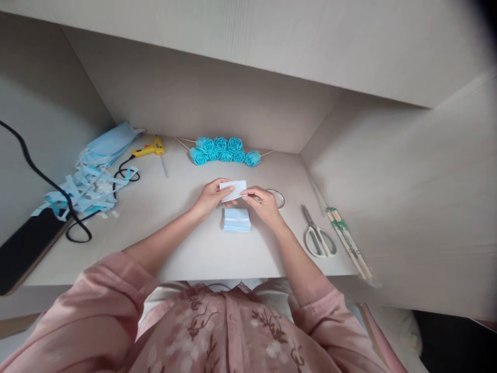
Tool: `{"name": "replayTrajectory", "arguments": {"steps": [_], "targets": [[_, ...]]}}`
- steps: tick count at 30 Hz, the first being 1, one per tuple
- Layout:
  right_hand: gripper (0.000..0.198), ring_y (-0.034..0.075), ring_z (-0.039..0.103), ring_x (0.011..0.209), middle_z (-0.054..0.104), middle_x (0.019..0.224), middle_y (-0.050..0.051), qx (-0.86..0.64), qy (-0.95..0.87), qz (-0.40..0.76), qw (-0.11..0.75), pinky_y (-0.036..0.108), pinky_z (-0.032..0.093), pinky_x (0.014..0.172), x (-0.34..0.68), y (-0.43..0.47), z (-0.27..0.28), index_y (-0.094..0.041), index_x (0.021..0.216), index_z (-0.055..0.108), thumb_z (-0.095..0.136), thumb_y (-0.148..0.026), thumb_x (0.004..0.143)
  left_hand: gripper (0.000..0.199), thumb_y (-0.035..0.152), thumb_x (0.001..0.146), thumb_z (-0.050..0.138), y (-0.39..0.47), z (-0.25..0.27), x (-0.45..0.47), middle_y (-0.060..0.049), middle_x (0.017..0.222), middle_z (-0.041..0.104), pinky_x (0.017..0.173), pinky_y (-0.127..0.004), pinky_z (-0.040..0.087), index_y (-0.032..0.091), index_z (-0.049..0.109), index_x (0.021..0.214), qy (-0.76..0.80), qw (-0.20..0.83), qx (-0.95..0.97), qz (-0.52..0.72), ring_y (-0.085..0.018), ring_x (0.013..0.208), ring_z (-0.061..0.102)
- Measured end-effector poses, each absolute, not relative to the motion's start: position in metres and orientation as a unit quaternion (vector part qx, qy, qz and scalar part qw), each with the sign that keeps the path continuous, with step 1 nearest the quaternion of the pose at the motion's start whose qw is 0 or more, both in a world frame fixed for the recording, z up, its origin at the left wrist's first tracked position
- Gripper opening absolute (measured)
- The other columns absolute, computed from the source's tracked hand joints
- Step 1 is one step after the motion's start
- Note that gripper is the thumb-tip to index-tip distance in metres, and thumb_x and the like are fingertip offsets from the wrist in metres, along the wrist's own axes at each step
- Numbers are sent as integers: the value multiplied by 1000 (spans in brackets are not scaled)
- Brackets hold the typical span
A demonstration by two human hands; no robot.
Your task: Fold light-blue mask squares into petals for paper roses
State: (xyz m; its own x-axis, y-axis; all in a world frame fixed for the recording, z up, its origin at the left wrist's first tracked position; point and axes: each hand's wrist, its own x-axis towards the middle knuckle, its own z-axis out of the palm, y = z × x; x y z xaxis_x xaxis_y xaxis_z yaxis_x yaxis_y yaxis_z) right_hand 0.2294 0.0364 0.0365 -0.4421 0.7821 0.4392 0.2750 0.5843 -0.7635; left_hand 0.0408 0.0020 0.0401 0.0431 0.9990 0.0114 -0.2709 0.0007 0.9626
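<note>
Between my two hands is a pale, squarish piece of thin sheet, held just above the table. My left hand grips it from the left, thumb lying over its face and fingers behind. At its right edge, my right hand pinches it between thumb and fingertips. Right below lies a small stack of light blue cut pieces. A roll of tape or ring sits partly hidden behind my right hand.
Blue rosettes on sticks lie at the back. To the left are a yellow glue gun, face masks, cut strips and a black cable. Scissors and packed wooden sticks lie right. A shelf edge overhangs.
</note>
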Motion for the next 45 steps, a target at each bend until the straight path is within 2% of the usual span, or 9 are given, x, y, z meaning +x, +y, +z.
{"name": "replayTrajectory", "arguments": {"steps": [10,14,21,28,33,37,40,43,45], "targets": [[17,15,62,74,70,80,1,-372,-747,359,418,27,48,73,224,32,36,-19,81,67,65,-36,81,55,35,65,80,1,41,40,-1,76,69,58,-25,53,13,59,111,448,531,477,539,-15,59,66],[15,14,62,74,68,80,1,-369,-735,363,438,27,48,73,223,36,29,-20,83,65,65,-35,81,56,36,63,80,2,38,41,-3,86,69,58,-26,53,13,60,110,454,524,479,538,-15,59,66],[30,14,62,75,67,80,-1,-364,-721,382,450,28,49,75,223,37,26,-23,109,59,65,-32,80,53,44,75,69,2,41,41,-3,84,64,56,-24,49,13,57,116,444,495,519,536,-14,65,62],[36,14,61,76,67,81,0,-369,-708,404,447,29,50,78,223,38,27,-22,114,59,65,-32,80,59,24,70,69,9,30,38,4,73,52,56,-20,41,16,54,127,468,422,558,540,-9,59,50],[56,15,61,78,65,87,1,-341,-707,459,416,28,50,75,223,38,25,-24,131,52,68,-37,79,58,19,73,62,11,26,34,2,78,58,60,-21,40,17,53,130,472,390,586,532,-10,64,52],[71,14,57,68,64,81,-1,-345,-722,463,380,27,48,66,224,37,26,-26,143,41,69,-39,80,54,16,74,60,6,29,35,1,86,60,67,-21,41,19,56,128,459,348,645,503,-11,72,55],[69,13,53,64,63,82,-1,-344,-738,449,369,27,46,62,224,34,29,-28,144,40,67,-40,82,60,20,75,64,2,35,37,1,85,61,67,-21,41,19,50,133,427,400,612,533,-11,72,55],[69,15,58,74,66,102,4,-334,-728,447,398,28,49,68,222,32,32,-28,145,39,66,-44,83,76,32,75,70,1,41,40,-1,92,62,68,-23,44,20,38,143,382,492,530,575,-13,75,56],[71,18,60,82,65,110,6,-327,-712,451,426,30,50,72,221,31,33,-27,146,36,65,-47,84,74,41,75,71,0,43,42,-5,101,63,70,-25,45,20,44,140,370,533,500,573,-15,81,58]]}}
